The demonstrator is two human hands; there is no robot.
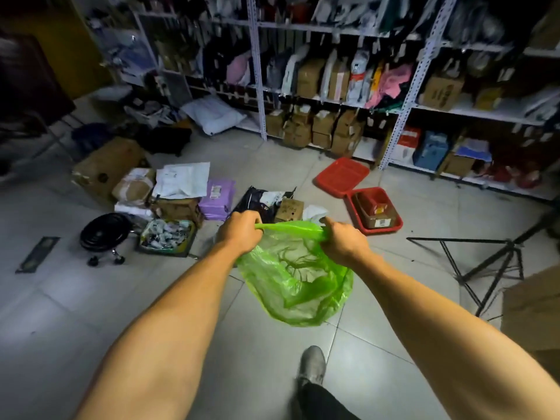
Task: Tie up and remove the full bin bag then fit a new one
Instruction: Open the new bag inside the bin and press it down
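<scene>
A thin, translucent green bin bag (pixel 295 283) hangs in the air in front of me, limp and apparently holding nothing. My left hand (pixel 241 231) grips the bag's top edge on the left. My right hand (pixel 344 241) grips the same edge on the right, so the rim is stretched between both fists. Beyond the bag, a black bag (pixel 257 201) with packaging lies on the floor beside a small cardboard box (pixel 291 209). No bin is clearly visible.
Parcels and boxes (pixel 169 189) are piled on the tiled floor at left, with a black wheeled stool (pixel 104 230). Red plastic trays (pixel 374 212) sit at right, a black tripod (pixel 485 262) further right. Metal shelves (pixel 333 95) full of parcels line the back. My shoe (pixel 312 363) is below.
</scene>
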